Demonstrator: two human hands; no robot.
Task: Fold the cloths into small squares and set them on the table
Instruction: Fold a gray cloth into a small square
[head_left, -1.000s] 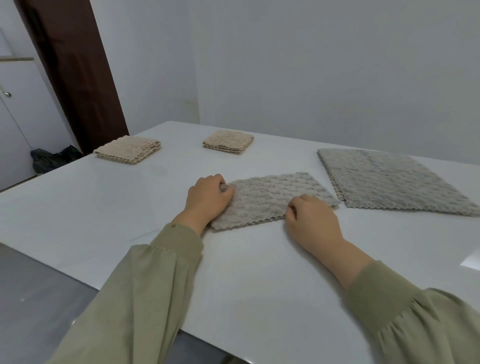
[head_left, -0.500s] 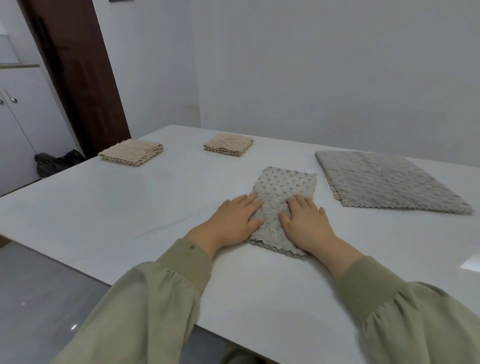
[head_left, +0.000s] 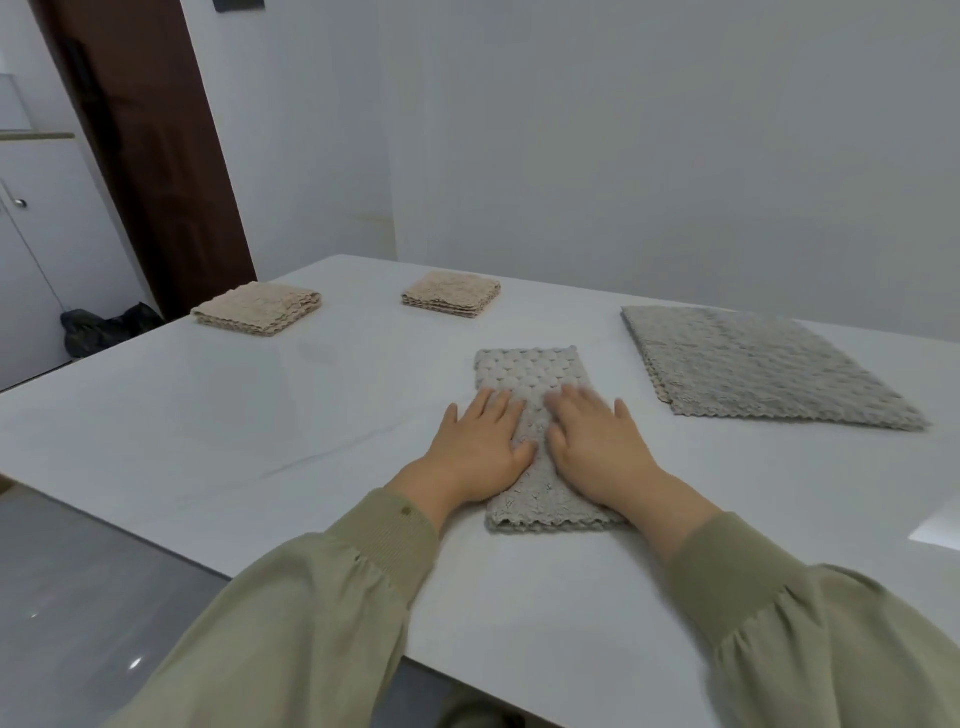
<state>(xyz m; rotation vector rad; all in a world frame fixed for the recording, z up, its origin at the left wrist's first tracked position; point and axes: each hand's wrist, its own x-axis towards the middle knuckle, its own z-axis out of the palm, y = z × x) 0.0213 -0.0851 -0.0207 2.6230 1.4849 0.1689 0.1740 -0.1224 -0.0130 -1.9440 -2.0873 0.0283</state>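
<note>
Glossy white table (head_left: 218, 415) (grey floor (head_left: 67, 597) below), pale walls (head_left: 623, 145).

Home room, white table (head_left: 260, 431), cupboard (head_left: 47, 249), door (head_left: 150, 156)

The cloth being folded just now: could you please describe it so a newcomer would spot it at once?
On the white table, look nearest the person, between the beige stacks and the large flat grey cloth. The long grey strip under both hands is it: the only narrow one.
</note>
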